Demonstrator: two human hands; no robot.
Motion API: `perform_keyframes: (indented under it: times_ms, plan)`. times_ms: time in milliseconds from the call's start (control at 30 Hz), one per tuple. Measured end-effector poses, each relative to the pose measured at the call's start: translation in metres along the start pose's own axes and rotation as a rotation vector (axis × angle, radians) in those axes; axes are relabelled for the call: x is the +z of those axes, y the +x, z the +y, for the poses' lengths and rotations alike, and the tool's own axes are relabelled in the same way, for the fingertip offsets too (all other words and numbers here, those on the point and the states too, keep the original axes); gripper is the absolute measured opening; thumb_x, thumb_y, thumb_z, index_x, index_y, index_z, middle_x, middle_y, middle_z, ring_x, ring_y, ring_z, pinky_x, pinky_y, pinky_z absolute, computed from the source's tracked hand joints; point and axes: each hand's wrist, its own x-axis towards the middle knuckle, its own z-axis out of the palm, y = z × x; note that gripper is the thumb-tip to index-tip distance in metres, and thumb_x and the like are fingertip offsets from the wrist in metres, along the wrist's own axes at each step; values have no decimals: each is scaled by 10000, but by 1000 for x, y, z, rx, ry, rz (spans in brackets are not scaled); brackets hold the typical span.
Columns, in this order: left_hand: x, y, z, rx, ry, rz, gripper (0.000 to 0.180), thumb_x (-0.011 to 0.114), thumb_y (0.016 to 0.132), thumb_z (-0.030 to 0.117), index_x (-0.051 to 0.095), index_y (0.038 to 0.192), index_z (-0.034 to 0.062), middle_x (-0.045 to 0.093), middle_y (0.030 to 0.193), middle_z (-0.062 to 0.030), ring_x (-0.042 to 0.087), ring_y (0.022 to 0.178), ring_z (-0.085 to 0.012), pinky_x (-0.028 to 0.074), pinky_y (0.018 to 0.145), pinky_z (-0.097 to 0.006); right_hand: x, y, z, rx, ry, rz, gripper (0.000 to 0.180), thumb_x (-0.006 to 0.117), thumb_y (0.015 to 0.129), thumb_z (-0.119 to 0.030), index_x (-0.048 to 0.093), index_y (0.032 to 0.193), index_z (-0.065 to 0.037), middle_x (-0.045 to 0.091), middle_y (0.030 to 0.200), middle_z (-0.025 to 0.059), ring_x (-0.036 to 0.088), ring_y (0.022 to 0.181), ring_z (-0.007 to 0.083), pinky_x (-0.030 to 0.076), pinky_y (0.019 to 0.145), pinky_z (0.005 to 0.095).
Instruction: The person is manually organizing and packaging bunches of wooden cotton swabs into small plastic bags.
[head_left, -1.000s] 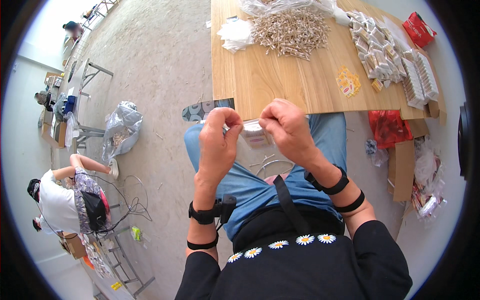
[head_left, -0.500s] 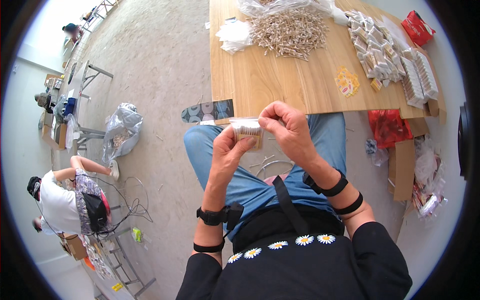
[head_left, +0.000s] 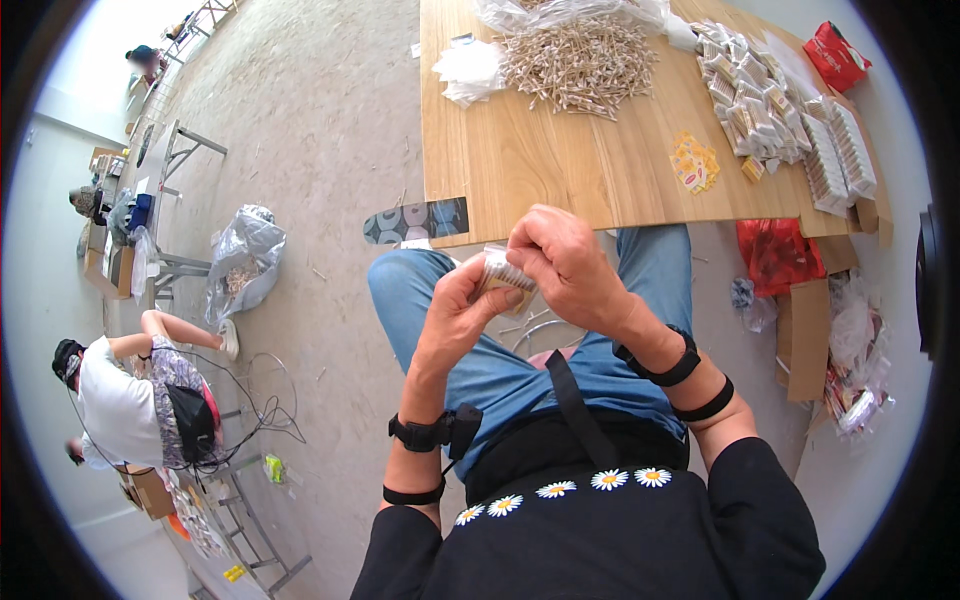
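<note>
Over my lap, just off the table's front edge, a small clear bag of cotton swabs [head_left: 507, 283] is tilted, with a tan card showing in its lower part. My left hand [head_left: 455, 318] grips its side and lower part, thumb across the front. My right hand [head_left: 570, 262] pinches the bag's upper right edge, its fingertips partly hidden behind the knuckles. Farther off on the wooden table [head_left: 560, 180] lies a heap of loose cotton swabs [head_left: 580, 70], beside a stack of clear empty bags [head_left: 470, 72]. Yellow cards [head_left: 693, 163] lie to the right.
Filled swab packs [head_left: 745, 95] are piled at the table's right, beside upright rows of packs [head_left: 838, 155]. A dark patterned sheet [head_left: 415, 222] juts past the near left corner. A red bag [head_left: 780, 257] and a cardboard box [head_left: 803, 340] stand below right. A person [head_left: 130, 400] sits at far left.
The bag has tipped from nearly upright to slanted. My right hand has come slightly left, its pinch closer over the bag's top.
</note>
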Motion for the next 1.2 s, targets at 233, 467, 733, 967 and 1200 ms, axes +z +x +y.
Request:
perform_keyframes:
  times_ms: [233,467,733,967,1200]
  plan:
    - [0,-1,11,2,-66,4,266,685,928,129,623,1151,-3,648,1014,-7,590,940,-77,489,831,-242,-8,-3,19,23,322,-6,418,725,858,-349,676,1121,-28,519,813,71,511,799,183,440,706,338]
    - [0,1,7,16,70,-45,235,679,922,85,616,1121,-23,623,940,3,569,876,-59,495,782,-229,-10,-6,17,266,157,-305,364,643,923,-387,721,1129,-97,497,773,96,505,782,191,436,710,321]
    - [3,8,-3,-39,53,-56,224,677,899,55,617,1100,-24,614,928,16,542,863,-50,470,762,-220,1,-16,19,-59,-55,-11,276,574,957,-239,699,943,7,643,765,189,637,750,350,476,665,456]
    - [2,11,-6,-139,-74,-126,202,682,902,79,637,1085,6,646,967,9,580,911,-66,466,826,-233,0,-27,21,-23,-142,-6,234,569,950,-218,649,841,-26,617,728,156,632,736,348,472,660,457]
    - [-9,15,-45,-164,107,210,229,663,906,84,607,1103,-19,673,969,-67,637,919,-131,500,856,-272,-57,-31,93,-17,-743,234,147,578,920,-168,644,887,-41,604,743,127,599,701,325,457,643,442]
